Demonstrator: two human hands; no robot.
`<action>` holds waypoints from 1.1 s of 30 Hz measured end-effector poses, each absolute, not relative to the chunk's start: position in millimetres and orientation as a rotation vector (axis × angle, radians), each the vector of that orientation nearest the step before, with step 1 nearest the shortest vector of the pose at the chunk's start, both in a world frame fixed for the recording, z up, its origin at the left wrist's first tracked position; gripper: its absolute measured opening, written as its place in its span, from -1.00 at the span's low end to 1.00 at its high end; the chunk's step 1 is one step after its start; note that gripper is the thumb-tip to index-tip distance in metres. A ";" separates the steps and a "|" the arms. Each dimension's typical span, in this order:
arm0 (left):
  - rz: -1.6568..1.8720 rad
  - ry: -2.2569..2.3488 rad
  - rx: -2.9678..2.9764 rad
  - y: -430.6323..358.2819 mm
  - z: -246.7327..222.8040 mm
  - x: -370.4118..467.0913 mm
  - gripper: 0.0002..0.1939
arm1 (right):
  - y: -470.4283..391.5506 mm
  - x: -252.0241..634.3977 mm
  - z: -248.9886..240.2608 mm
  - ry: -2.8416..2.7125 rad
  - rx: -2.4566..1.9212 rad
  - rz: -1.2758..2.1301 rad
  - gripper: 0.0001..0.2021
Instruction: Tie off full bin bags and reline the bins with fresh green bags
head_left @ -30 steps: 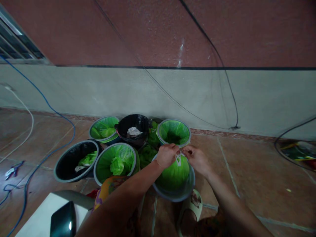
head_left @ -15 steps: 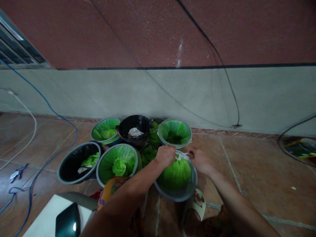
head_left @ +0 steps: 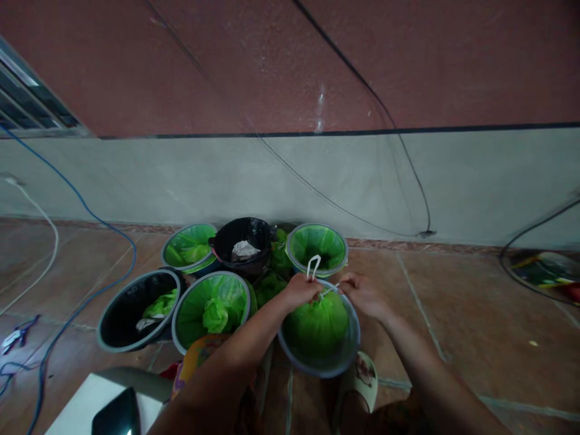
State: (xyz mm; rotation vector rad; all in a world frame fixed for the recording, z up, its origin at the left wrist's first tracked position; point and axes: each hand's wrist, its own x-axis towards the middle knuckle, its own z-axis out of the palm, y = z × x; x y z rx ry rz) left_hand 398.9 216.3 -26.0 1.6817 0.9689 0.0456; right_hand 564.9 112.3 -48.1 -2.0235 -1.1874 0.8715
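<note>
Pinched between the fingers of the left hand [head_left: 303, 290] and right hand [head_left: 364, 294] is a white drawstring [head_left: 318, 260], its loop standing up above the left hand, at the gathered top of a green bag [head_left: 321, 329] that sits inside a gray bin [head_left: 350, 350] beside a sandal [head_left: 370, 380]. Around it to the back and left stand 3 green-lined bins [head_left: 174, 331] and 2 black-lined bins [head_left: 122, 349], the rear black one holding crumpled white material [head_left: 244, 250]. A blue cable [head_left: 86, 301] crosses the tiled floor [head_left: 453, 290] near a white box [head_left: 81, 402] bearing a flat dark object [head_left: 118, 414].
</note>
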 end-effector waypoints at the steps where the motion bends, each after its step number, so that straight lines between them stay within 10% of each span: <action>1: 0.098 0.971 1.524 213.4 -29.3 402.0 -0.85 | 113.3 561.6 -45.4 -1.127 -1.933 0.937 -0.82; 20: 0.227 0.712 1.592 200.2 -60.1 408.8 -0.84 | 123.5 544.6 -16.4 -0.724 -1.387 0.993 -0.49; 33: 0.294 0.771 1.663 200.0 -48.0 410.6 -0.85 | 121.2 540.8 -63.6 -1.418 -1.727 0.864 -0.68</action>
